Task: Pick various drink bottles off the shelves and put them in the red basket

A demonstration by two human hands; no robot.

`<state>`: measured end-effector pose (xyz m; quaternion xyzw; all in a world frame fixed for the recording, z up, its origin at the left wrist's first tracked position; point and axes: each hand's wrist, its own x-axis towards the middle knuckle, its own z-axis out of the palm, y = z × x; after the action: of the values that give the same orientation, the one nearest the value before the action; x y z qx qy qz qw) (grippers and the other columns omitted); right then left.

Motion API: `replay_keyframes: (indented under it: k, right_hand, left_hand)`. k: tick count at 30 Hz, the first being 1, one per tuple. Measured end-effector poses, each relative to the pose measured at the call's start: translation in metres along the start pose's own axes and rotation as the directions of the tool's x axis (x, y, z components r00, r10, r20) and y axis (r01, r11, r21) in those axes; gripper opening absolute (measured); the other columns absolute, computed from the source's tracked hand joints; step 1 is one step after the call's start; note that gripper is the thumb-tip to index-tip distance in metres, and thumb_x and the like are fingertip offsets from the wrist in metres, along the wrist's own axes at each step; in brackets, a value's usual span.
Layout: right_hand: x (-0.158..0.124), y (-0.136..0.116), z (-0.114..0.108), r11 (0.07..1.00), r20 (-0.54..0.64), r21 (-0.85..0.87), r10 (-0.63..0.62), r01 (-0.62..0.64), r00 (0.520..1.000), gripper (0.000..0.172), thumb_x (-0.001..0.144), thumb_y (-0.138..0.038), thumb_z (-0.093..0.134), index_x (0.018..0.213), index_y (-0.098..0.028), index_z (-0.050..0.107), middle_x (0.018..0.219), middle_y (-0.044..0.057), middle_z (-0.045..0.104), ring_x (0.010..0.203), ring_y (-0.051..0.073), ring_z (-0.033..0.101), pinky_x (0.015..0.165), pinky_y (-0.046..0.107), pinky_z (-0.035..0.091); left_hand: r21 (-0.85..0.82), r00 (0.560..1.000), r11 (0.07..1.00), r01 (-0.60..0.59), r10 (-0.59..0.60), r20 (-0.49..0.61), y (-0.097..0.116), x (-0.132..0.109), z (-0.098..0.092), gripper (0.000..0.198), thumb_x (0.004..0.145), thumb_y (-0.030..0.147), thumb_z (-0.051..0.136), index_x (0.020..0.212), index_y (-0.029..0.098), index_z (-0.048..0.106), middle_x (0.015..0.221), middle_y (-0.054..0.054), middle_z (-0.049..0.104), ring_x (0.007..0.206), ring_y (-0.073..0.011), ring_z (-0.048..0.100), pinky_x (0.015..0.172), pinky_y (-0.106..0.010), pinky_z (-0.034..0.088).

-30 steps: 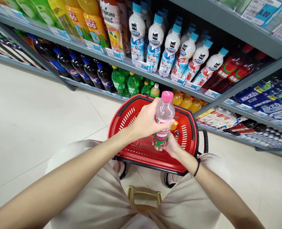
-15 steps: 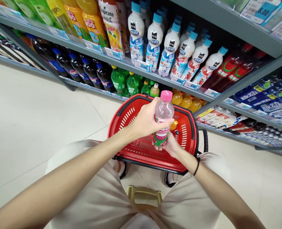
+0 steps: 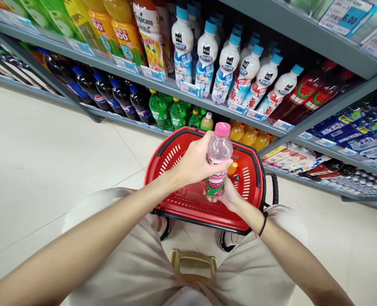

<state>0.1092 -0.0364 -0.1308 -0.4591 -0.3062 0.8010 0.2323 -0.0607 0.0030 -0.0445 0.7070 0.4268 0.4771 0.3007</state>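
While my left hand (image 3: 193,159) curls around the pink-capped bottle (image 3: 220,148), thumb across its label, my right hand (image 3: 230,195) cups it low down, fingers at the base. From my end: both grips closed to bottle width, same bottle in both; left fingers mostly hidden behind it, so can't tell their exact placement. Cap on, bottle nearly upright, leaning slightly, held over the red basket (image 3: 201,217). Inside the basket I see an orange-capped item (image 3: 232,169), just beside the bottle in view, mostly blocked. Black band (image 3: 264,223) on the right wrist. Shelves (image 3: 290,32) ahead: blue-capped white bottles (image 3: 205,55) on the upper level; dark cola bottles (image 3: 139,102) and green bottles (image 3: 159,109) below, side by side. Yellowish stool (image 3: 193,257) between my legs, near side of the basket.
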Motion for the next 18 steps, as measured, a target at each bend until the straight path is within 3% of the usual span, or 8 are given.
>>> replay_keyframes:
  k: [18]
  right_hand:
    - [0.0014, 0.0019, -0.0001, 1.000, 0.002, -0.010, -0.009, 0.009, 1.000, 0.073, 0.108, -0.068, 0.024, 0.080, -0.014, 0.064, 0.070, 0.012, 0.070, 0.052, 0.015, 0.061, 0.044, 0.022, 0.041]
  left_hand:
    - [0.011, 0.999, 0.999, 0.033, -0.034, 0.014, 0.0032, -0.0005, -0.0007, 0.045, 0.079, 0.044, 0.080, 0.110, 0.020, 0.058, 0.092, -0.004, 0.075, 0.076, -0.0208, 0.071, 0.068, -0.032, 0.056]
